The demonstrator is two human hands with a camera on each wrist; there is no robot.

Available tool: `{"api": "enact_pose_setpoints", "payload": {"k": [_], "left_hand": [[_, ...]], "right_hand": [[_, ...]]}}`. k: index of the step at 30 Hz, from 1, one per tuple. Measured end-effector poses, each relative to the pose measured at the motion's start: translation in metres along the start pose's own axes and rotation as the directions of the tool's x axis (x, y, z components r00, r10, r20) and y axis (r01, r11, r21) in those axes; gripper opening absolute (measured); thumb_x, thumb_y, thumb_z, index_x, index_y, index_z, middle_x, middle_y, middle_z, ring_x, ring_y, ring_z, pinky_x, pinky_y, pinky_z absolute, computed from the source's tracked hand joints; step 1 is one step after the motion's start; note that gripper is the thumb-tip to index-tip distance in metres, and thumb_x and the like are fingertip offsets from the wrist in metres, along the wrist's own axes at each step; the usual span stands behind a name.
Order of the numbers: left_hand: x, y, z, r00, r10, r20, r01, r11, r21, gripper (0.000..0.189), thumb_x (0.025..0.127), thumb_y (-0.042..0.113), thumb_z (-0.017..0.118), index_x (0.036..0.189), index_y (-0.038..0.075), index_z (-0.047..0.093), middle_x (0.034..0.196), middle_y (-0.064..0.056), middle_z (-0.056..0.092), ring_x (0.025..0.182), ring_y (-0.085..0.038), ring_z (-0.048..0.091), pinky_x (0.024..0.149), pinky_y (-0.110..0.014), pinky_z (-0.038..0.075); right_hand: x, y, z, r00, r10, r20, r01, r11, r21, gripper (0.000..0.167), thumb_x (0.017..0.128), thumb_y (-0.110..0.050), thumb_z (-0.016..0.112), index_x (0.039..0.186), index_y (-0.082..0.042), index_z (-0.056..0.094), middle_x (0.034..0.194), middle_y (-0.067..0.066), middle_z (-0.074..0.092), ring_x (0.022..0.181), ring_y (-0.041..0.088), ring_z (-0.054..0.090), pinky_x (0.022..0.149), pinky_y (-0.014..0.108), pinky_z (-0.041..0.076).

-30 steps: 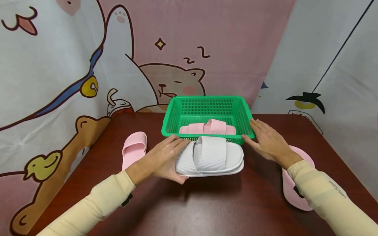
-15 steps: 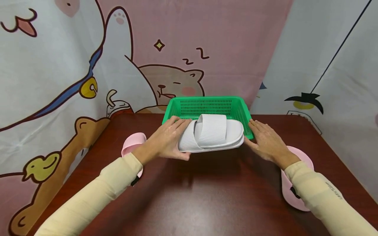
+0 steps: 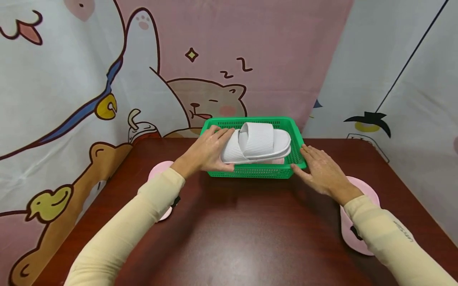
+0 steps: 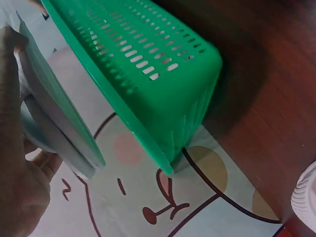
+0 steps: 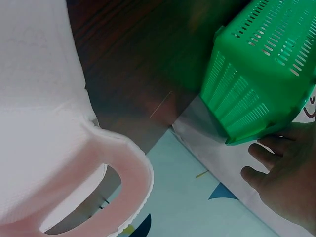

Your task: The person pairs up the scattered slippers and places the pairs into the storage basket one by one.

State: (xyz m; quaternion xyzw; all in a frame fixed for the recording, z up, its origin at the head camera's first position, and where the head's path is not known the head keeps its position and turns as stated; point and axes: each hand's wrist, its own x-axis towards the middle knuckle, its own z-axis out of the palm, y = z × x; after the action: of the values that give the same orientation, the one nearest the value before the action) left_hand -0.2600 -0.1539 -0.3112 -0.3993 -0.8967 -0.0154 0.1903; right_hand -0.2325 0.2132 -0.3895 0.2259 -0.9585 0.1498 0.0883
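My left hand [image 3: 211, 150] grips one end of a pair of white slippers [image 3: 259, 139], thumb below and fingers above. The pair lies flat together, over the opening of a green plastic basket [image 3: 250, 171]. In the left wrist view the slippers [image 4: 59, 113] are tilted beside the basket rim [image 4: 118, 106]. My right hand [image 3: 323, 171] has its fingers stretched along the basket's right rim, thumb near the front corner. A bit of pink slipper [image 3: 276, 161] shows inside the basket under the white pair, mostly hidden.
On the brown table [image 3: 236, 238], one pink slipper [image 3: 159, 169] lies at left, partly behind my left arm. Another pink slipper [image 3: 346, 228] lies at right under my right forearm. A cartoon-printed cloth [image 3: 279, 51] hangs close behind the basket.
The left hand has carried the white slippers up and away from me, from in front of the basket to over it. The right hand has stayed at the basket's right rim.
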Motion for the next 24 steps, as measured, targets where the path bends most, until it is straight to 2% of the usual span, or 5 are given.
{"api": "enact_pose_setpoints", "payload": {"k": [5,9,16,24], "left_hand": [[0.013,-0.009,0.005,0.995,-0.06,0.081,0.06,0.998,0.009,0.104,0.074,0.058,0.073,0.152,-0.002,0.039,0.142,-0.021,0.054,0.123,-0.035,0.047,0.106,-0.046,0.038],[0.02,-0.015,0.012,0.988,-0.082,0.134,0.08,0.997,0.024,0.103,0.079,0.059,0.07,0.154,-0.001,0.035,0.146,-0.021,0.05,0.127,-0.036,0.044,0.109,-0.048,0.035],[0.028,-0.025,0.026,0.984,-0.085,0.159,0.079,0.996,0.042,0.106,0.08,0.057,0.077,0.153,-0.006,0.034,0.147,-0.024,0.047,0.128,-0.04,0.044,0.11,-0.049,0.034],[0.043,-0.034,0.047,0.971,-0.155,0.18,0.153,0.988,0.027,0.108,0.078,0.05,0.083,0.153,-0.006,0.031,0.147,-0.025,0.046,0.129,-0.041,0.043,0.112,-0.045,0.032]], "right_hand": [[-0.001,0.002,-0.001,1.0,0.0,0.003,0.0,1.0,0.001,0.081,0.103,-0.054,0.047,0.151,0.01,0.037,0.158,0.026,0.033,0.147,0.044,0.026,0.116,0.059,0.018],[-0.002,0.003,-0.002,1.0,-0.004,0.003,0.004,1.0,-0.005,0.081,0.102,-0.053,0.049,0.151,0.01,0.037,0.158,0.027,0.033,0.146,0.044,0.027,0.115,0.06,0.02],[-0.001,0.003,-0.001,1.0,-0.006,0.007,0.006,1.0,-0.006,0.081,0.102,-0.054,0.048,0.15,0.011,0.038,0.158,0.027,0.033,0.146,0.044,0.027,0.115,0.06,0.02],[0.001,0.001,-0.002,1.0,-0.005,0.017,0.005,1.0,-0.013,0.079,0.102,-0.05,0.05,0.15,0.011,0.038,0.157,0.027,0.034,0.146,0.045,0.027,0.115,0.061,0.02]]}}
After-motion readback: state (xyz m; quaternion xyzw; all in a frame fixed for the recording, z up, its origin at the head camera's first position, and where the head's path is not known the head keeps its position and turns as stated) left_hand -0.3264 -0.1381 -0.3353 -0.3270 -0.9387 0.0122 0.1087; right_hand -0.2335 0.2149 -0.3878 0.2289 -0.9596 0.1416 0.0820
